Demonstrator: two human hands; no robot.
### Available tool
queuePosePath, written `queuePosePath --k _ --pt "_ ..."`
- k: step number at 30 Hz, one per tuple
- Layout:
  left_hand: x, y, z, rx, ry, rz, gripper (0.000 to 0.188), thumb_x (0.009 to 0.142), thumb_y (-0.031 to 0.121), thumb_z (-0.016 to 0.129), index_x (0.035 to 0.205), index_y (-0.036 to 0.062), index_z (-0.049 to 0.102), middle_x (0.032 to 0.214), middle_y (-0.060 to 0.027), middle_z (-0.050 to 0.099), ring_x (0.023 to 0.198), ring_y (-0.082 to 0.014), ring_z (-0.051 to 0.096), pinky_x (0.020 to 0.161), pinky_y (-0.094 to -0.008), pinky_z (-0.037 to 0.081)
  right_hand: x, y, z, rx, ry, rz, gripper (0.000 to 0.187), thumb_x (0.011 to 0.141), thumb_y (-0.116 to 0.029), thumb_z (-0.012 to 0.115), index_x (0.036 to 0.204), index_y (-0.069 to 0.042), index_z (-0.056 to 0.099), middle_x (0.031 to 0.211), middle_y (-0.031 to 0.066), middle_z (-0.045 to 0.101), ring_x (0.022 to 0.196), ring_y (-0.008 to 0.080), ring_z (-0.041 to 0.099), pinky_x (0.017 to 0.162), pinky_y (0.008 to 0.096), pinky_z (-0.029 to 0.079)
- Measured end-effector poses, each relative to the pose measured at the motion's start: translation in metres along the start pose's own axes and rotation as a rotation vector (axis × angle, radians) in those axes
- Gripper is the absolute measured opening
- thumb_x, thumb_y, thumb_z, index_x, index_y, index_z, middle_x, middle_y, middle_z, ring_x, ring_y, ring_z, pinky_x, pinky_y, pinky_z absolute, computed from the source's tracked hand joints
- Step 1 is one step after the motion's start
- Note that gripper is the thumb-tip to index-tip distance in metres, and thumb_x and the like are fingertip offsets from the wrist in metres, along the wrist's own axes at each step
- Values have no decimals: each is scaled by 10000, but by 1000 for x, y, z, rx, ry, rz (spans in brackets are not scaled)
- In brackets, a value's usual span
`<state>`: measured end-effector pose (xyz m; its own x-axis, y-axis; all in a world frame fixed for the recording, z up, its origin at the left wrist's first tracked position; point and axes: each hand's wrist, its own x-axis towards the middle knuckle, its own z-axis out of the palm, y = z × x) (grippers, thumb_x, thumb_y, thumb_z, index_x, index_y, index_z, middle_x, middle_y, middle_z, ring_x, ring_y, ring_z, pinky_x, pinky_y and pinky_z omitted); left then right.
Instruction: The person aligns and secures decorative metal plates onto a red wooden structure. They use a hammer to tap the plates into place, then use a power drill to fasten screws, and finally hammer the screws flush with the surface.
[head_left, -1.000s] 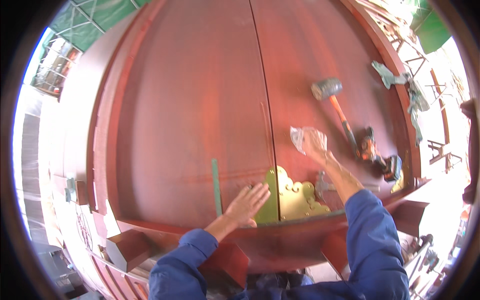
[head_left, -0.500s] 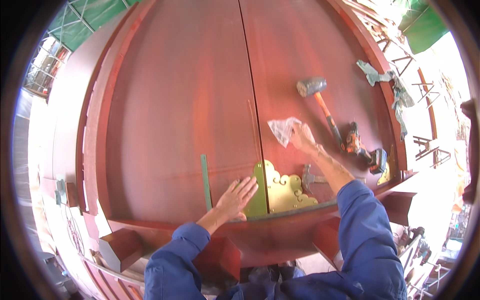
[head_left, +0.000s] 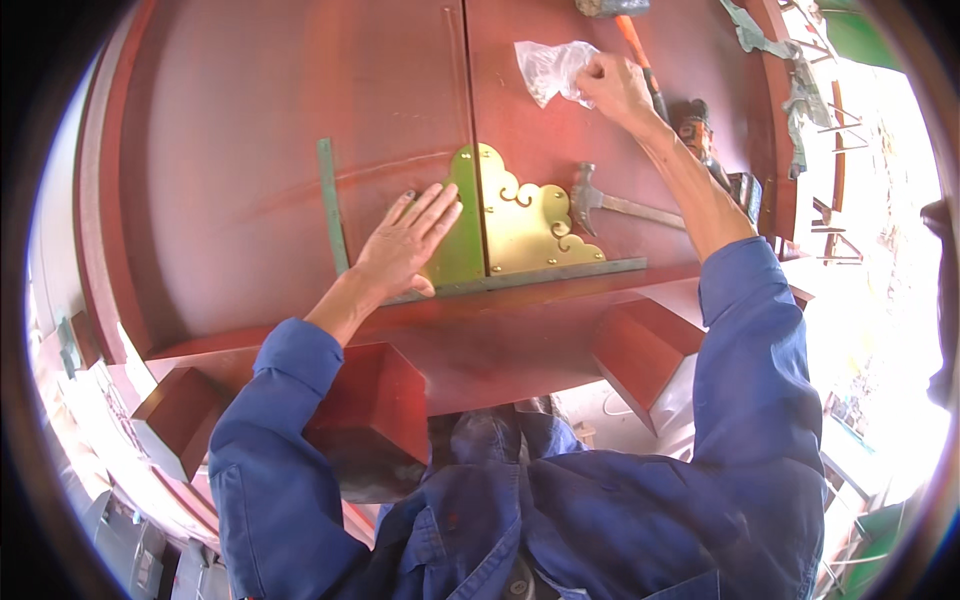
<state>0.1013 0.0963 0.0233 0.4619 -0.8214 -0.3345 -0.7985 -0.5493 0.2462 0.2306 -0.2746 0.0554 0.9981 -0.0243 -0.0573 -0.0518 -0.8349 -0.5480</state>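
Observation:
My left hand (head_left: 405,240) lies flat, fingers stretched out, over a green-filmed corner plate (head_left: 463,235) on the left red door panel (head_left: 270,120). Much of that plate is hidden beneath it. Across the seam, a gold scalloped corner plate (head_left: 520,225) with small round-headed nails sits on the right panel. My right hand (head_left: 615,90) is closed on a crumpled clear plastic bag (head_left: 550,70), held over the right panel; what the bag contains cannot be made out. A claw hammer (head_left: 590,198) with a wooden handle lies just right of the gold plate, its handle end behind my right forearm.
A green metal strip (head_left: 332,205) lies left of my left hand, and a dark flat bar (head_left: 560,273) runs along the plates' lower edge. Beyond my right forearm are a sledgehammer (head_left: 637,45) and a cordless drill (head_left: 695,130). Red blocks (head_left: 375,395) jut out near my body.
The view has tilted down toward my body, so the panel and tools appear higher. My left hand still rests on the green plate; my right still holds the bag.

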Motion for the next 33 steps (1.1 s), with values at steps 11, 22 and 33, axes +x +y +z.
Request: queuePosePath --k 11,22,33 --pt "-5 -6 14 -17 93 17 1406 519 517 912 1625 55 178 1696 -111 187 1553 -284 217 1255 -464 274 -123 -93 -14 437 -473 158 240 975 -274 674 1013 -40 634 796 88 708 586 125 633 531 293 534" --pt "1 -3 22 -79 93 -28 1380 510 380 940 1630 97 185 1705 -49 170 1568 -237 182 1289 -439 241 -182 -77 75 564 -952 295 275 994 -170 629 1100 74 701 898 101 731 820 145 709 806 291 604" --pt "1 -4 20 -114 88 -23 1361 512 367 937 1626 96 205 1706 -51 167 1569 -236 180 1293 -433 228 -172 -87 95 382 -929 -147 208 989 -112 581 1102 -28 735 975 106 768 913 188 723 843 302 552"
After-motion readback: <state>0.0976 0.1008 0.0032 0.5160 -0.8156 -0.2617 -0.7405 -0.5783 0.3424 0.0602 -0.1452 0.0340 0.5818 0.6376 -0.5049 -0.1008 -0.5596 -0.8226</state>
